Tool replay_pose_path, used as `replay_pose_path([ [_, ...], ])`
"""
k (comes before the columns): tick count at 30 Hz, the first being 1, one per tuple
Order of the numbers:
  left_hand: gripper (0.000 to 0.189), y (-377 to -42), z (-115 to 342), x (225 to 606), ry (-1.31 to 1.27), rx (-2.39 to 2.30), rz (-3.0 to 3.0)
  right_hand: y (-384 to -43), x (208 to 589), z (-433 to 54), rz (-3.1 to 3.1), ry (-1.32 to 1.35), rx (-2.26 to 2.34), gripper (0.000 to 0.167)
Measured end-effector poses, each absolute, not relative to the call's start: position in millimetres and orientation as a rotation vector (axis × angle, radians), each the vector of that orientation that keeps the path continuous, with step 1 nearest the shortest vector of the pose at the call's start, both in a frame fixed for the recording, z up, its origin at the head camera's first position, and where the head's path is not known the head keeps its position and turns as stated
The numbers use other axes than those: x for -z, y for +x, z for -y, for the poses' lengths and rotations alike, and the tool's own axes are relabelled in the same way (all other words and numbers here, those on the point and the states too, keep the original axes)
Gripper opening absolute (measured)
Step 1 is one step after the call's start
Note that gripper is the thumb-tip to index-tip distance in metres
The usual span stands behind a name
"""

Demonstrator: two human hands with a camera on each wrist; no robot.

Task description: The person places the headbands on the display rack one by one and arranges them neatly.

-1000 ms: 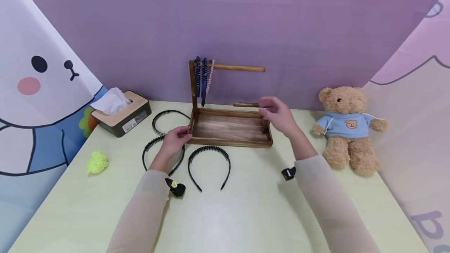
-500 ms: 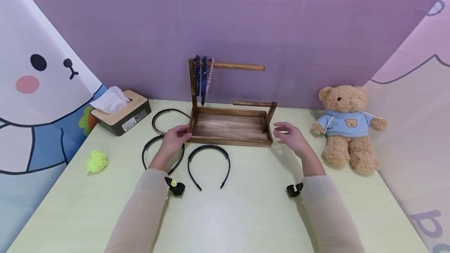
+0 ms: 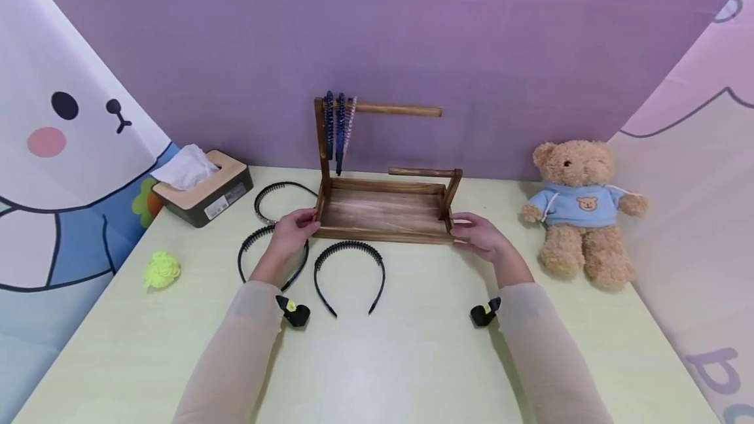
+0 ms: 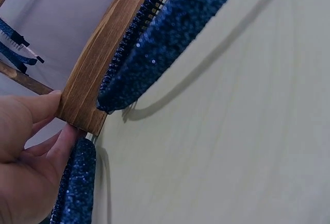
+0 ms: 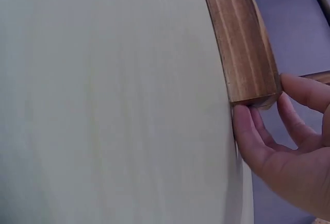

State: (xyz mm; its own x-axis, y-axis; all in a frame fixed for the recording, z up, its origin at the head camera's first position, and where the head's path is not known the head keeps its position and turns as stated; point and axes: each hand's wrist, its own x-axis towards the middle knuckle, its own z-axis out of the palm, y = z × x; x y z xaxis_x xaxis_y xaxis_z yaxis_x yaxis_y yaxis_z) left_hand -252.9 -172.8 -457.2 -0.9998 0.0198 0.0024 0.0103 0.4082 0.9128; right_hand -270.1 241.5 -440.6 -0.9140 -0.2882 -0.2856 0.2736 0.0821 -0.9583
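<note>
A brown wooden rack, with a shallow tray base, an upper bar and a lower bar, stands on the table. My left hand holds its left front corner; the thumb and fingers meet that corner in the left wrist view. My right hand holds the right front corner, its fingertips around the end of the wood in the right wrist view. Two dark blue headbands and a pink one hang at the upper bar's left end. A glittery blue headband lies close beside the left hand.
Three dark headbands lie on the table: one in front, one partly behind the left wrist, one behind that. A tissue box and a yellow-green puff are left; a teddy bear sits right.
My right hand has come down from the lower bar's post, past the rack's right side, and now grips its right front corner. The rack has shifted slightly left; my left hand stays on its corner.
</note>
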Motion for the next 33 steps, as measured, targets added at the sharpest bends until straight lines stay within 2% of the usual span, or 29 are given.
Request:
replay_pose_path([
  [17, 0.035, -236.6, 167.6, 439.4, 0.039, -1.669, -2.756, -273.3, 436.1, -240.3, -1.942, 0.09, 1.891, 0.049],
  [26, 0.031, -218.1, 162.2, 430.0, 0.229, -1.219, -2.735, -273.9, 434.6, -241.6, -1.955, 0.095, 1.876, 0.051],
  [33, 0.036, -212.5, 156.2, 435.3, 0.257, -1.15, -2.718, -274.1, 438.3, -240.6, -1.941, 0.1, 1.887, 0.052],
])
